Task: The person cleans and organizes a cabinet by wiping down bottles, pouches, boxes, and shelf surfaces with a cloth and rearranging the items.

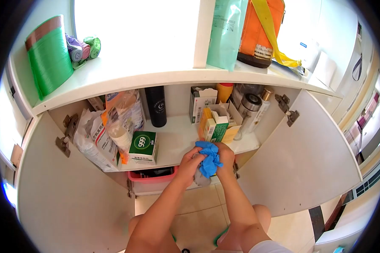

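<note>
Bare forearms [161, 211] reach to the left hand [189, 166] and right hand [226, 158], their fingers closed around a crumpled blue bundle [209, 160] before the shelf's [177, 137] front edge. The bundle is not yet set down; both cabinet doors [302, 156] are already open, boxes [144, 145] and a black bottle [157, 105] standing inside. What remains, I cannot tell.

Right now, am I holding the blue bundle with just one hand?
No, the left hand and the right hand are both on the blue bundle.
</note>
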The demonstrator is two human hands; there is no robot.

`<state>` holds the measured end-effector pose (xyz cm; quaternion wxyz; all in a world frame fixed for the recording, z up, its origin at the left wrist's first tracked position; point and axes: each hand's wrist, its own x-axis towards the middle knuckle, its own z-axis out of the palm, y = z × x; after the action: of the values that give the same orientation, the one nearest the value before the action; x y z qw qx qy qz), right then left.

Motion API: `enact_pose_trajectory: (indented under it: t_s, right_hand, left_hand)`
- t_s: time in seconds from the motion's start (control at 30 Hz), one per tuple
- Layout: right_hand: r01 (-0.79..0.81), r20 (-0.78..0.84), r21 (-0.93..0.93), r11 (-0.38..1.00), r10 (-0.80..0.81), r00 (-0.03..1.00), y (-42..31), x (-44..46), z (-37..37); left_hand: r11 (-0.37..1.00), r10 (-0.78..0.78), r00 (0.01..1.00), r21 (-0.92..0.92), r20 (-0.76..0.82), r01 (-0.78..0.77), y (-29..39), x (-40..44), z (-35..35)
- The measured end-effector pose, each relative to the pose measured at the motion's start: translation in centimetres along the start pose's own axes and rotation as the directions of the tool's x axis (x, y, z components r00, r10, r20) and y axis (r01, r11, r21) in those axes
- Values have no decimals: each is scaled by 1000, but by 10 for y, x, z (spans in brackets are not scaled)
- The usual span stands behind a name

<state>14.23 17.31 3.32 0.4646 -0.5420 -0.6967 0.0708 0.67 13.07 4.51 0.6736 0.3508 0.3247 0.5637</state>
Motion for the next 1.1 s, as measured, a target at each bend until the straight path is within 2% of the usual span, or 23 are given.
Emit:
enact_pose_trajectory:
  t_s: [0.1,0.33,0.4,0.53,0.6,0.63,0.7,0.73,0.77,0.83,0.87,0.9,0.97,1.0,1.07,1.1]
  right_hand:
    - [-48,26,-31,998,48,998,0,5,5]
    - [-15,36,-91,996,18,999,4,6,12]
    - [86,-24,-16,996,-87,996,6,5,12]
    - [72,-38,94,993,-68,997,2,0,12]
    - [-140,-73,265,954,164,984,-15,-5,7]
    - [-135,-65,268,954,158,985,-15,-6,11]
    - [-232,-6,506,831,273,962,-16,-9,18]
    - [-227,21,502,835,251,968,-21,-9,18]
    - [-227,28,503,834,247,969,-27,-10,22]
    - [-217,148,613,760,159,976,-46,-10,33]
    - [-247,268,639,729,90,959,-51,-10,38]
    - [-246,274,643,726,82,958,-60,-10,44]
    - [-86,386,615,784,-205,899,-75,-9,55]
    - [-88,392,620,780,-211,896,-80,-9,60]
    - [-26,500,572,820,-323,804,-90,-5,68]
    - [-23,499,577,816,-331,801,-97,-4,70]
  left_hand:
    - [999,34,999,-11,15,-34,0,8,-3]
    - [1000,3,1000,-28,3,-3,6,12,-3]
    - [1000,-4,1000,-31,-3,4,5,10,-4]
    - [999,1,999,-46,-45,-3,8,-2,-5]
    - [999,6,987,36,-162,0,15,-18,-3]
    - [999,11,985,33,-171,-6,16,-24,-5]
    - [993,119,947,46,-299,-111,17,-38,-9]
    - [992,122,944,45,-306,-114,18,-45,-12]
    - [987,132,918,-31,-374,-155,20,-52,-15]
    - [973,141,885,-101,-444,-206,24,-67,-22]
    - [960,173,872,-118,-458,-252,26,-75,-26]
    - [945,204,857,-134,-473,-299,28,-82,-30]
    - [937,212,835,-136,-507,-320,29,-96,-38]
    - [931,214,819,-142,-532,-336,30,-102,-41]
    - [930,212,807,-140,-552,-340,31,-113,-50]
    - [930,205,801,-144,-563,-339,35,-117,-53]
